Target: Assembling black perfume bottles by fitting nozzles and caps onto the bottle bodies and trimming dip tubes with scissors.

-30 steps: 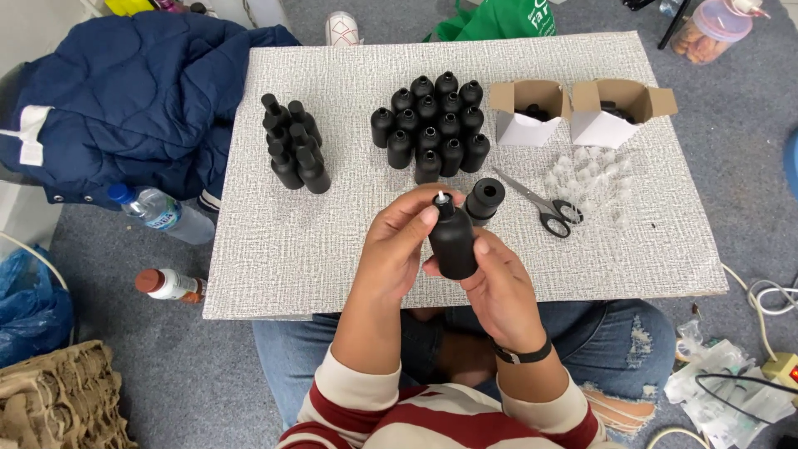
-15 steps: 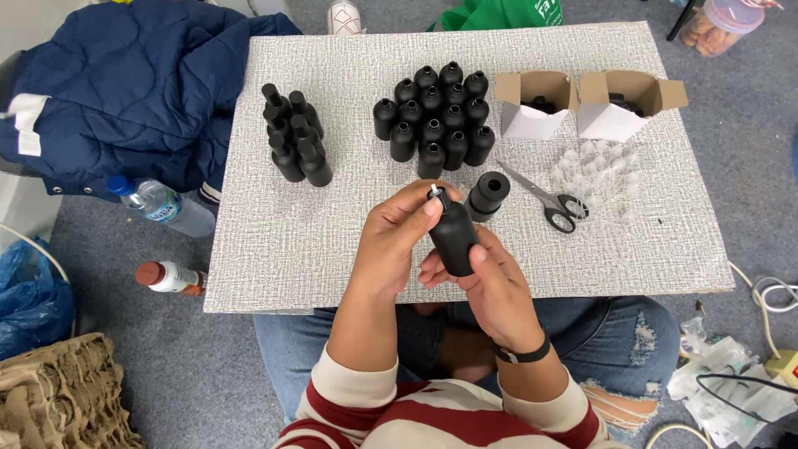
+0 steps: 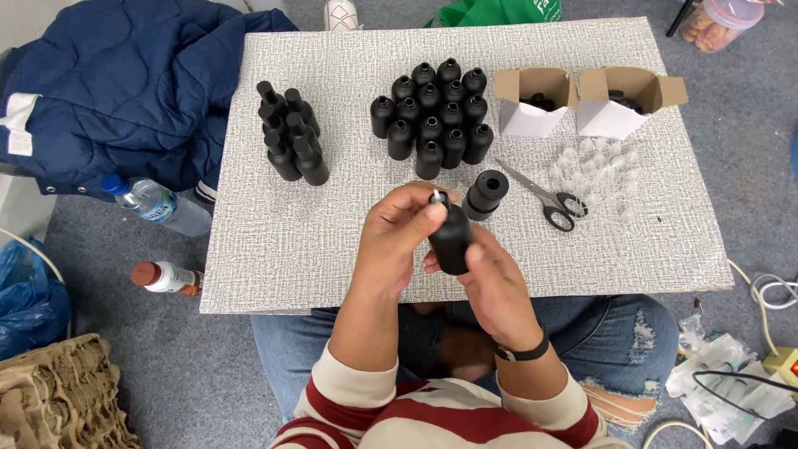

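Off the table's left edge a dark blue quilted jacket [image 3: 125, 83] lies bunched, and nearer to me a clear plastic water bottle with a blue cap [image 3: 154, 202] rests on the grey floor. On the grey textured tabletop [image 3: 274, 266], far left, stands a small cluster of capped black bottles [image 3: 291, 143]. My left hand [image 3: 399, 237] is raised over the near middle of the table, its fingertips pinched narrow on a small white piece [image 3: 435, 196] at the mouth of the matte black plastic bottle [image 3: 451, 241]. My right hand [image 3: 490, 278] wraps around the bottle's lower body from the right and holds it upright, above the table's near edge. Beyond my hands a larger group of open-necked black bottles [image 3: 432, 112] stands close-packed. Just right of my fingers a single black bottle [image 3: 485, 193] lies tipped on its side, beside black-handled scissors [image 3: 544, 198]. Farther right, two open white-and-brown cardboard boxes [image 3: 582, 104] sit at the far edge, with a scatter of small clear plastic pieces [image 3: 594, 170] just in front of them.
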